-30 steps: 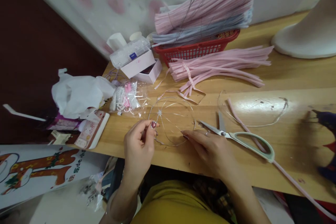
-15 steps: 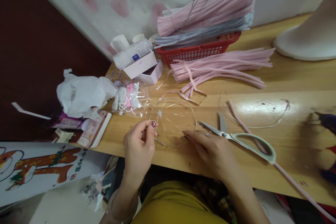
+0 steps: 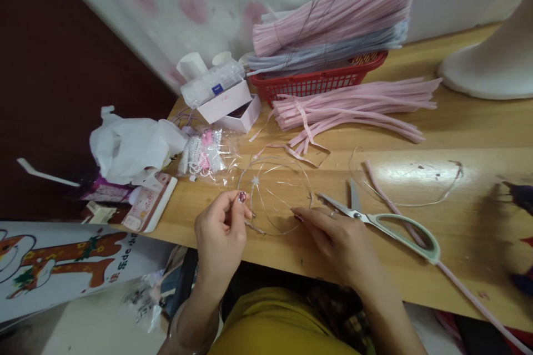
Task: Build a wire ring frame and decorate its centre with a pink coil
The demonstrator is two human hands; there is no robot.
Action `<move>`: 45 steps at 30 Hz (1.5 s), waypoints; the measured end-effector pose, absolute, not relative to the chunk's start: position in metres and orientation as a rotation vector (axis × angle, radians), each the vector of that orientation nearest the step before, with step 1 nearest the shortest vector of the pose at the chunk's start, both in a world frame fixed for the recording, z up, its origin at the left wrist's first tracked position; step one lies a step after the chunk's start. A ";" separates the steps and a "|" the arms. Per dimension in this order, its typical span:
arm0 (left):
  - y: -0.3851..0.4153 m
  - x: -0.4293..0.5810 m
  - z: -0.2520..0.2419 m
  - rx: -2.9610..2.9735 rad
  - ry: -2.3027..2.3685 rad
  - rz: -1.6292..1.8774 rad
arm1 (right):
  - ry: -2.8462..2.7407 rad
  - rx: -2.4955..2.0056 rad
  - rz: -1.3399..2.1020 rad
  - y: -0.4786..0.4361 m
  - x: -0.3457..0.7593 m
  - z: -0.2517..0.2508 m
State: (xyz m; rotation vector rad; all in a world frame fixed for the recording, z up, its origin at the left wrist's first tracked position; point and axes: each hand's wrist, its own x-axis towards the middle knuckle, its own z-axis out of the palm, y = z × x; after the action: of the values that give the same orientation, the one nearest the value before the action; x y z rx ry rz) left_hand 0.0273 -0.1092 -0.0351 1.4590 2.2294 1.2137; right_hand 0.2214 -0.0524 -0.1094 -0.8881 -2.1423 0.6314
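Between my hands lies a round frame of thin wire [image 3: 310, 180], with fine spokes meeting at a small star-like hub toward its left. My left hand [image 3: 222, 224] is closed in a pinch on the frame's near-left edge, its thumb uppermost. My right hand [image 3: 335, 233] is at the near-right side, its fingers held together and their tips on a thin wire of the frame; its thumb is hidden. Just beyond the right knuckles lie scissors [image 3: 389, 227] with blades spread. A long pink fuzzy stem [image 3: 466, 291] passes under their handle.
Behind is a red basket [image 3: 316, 83] heaped with pink and blue stems, with a pink bundle [image 3: 353, 102] before it. A loose wire loop [image 3: 397, 202] lies right. Bagged beads [image 3: 204, 152], small boxes [image 3: 225, 102] and a white plastic bag [image 3: 133, 147] stand left.
The view has shifted very slightly. Both hands stay at the same places on the wire frame, and nothing else has visibly moved.
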 end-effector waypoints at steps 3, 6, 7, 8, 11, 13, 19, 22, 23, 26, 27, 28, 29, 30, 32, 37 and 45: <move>-0.111 0.025 -0.033 1.407 2.216 1.267 | -2.139 -0.897 0.623 -0.052 0.221 -0.108; -0.113 0.018 -0.032 1.314 2.068 1.456 | -2.137 -0.905 0.620 -0.051 0.220 -0.107; -0.113 0.015 -0.031 1.299 2.011 1.540 | -2.137 -0.906 0.617 -0.051 0.220 -0.106; -0.114 0.012 -0.030 1.294 1.970 1.620 | -2.136 -0.909 0.614 -0.050 0.220 -0.106; -0.117 0.000 -0.027 1.302 2.024 1.773 | -2.125 -0.925 0.609 -0.050 0.221 -0.107; -0.121 -0.013 -0.025 1.291 2.144 1.780 | -2.112 -0.929 0.586 -0.051 0.221 -0.108; -0.130 -0.072 -0.032 1.288 2.556 1.542 | -2.047 -1.015 0.533 -0.053 0.220 -0.108; -0.131 -0.067 -0.035 1.491 2.428 1.553 | -2.046 -1.045 0.529 -0.053 0.219 -0.107; -0.131 -0.057 -0.034 1.547 2.312 1.522 | -2.045 -1.054 0.529 -0.053 0.219 -0.106; -0.129 -0.019 -0.033 1.601 1.900 1.319 | -2.038 -1.082 0.524 -0.054 0.219 -0.105; -0.127 -0.007 -0.033 1.571 1.816 1.299 | -2.039 -1.090 0.526 -0.054 0.219 -0.105; -0.125 0.002 -0.033 1.561 1.780 1.294 | -2.041 -1.095 0.530 -0.055 0.220 -0.105; -0.122 0.009 -0.034 1.552 1.755 1.283 | -2.040 -1.102 0.535 -0.055 0.220 -0.104; -0.120 0.013 -0.036 1.540 1.748 1.292 | -2.037 -1.108 0.543 -0.056 0.219 -0.104; -0.116 0.016 -0.039 1.509 1.743 1.307 | -2.026 -1.115 0.560 -0.057 0.219 -0.103; -0.111 0.013 -0.040 1.443 1.698 1.286 | -2.028 -1.102 0.602 -0.056 0.218 -0.100; -0.115 0.019 -0.045 1.416 1.741 1.269 | -2.023 -1.070 0.648 -0.056 0.221 -0.101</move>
State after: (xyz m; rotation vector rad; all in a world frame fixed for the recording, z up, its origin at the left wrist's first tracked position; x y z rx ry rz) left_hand 0.0188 -0.1146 -0.0453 1.4161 1.7415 1.2693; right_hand 0.2211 -0.0556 -0.1008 -1.0699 -2.0229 0.6476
